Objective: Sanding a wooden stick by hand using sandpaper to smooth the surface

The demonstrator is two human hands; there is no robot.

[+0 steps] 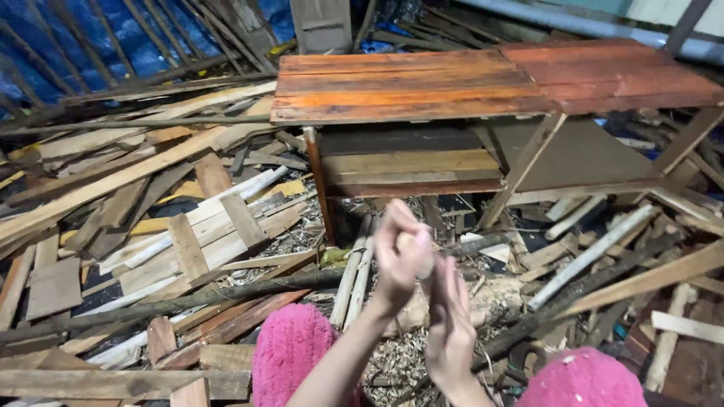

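A small, pale, rounded wooden piece (413, 245) sits in the left hand (398, 260), held up in front of a reddish-brown plank table (422, 83). The fingers curl closed around it, hiding most of it. The right hand (450, 316) lies flat and open against the left wrist, holding nothing. The piece looks light, stiff and dry, best pinched across its middle.

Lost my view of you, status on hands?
Left hand shut on small pale object. Right hand open, flat beside it. Wooden table ahead, scrap planks all around.
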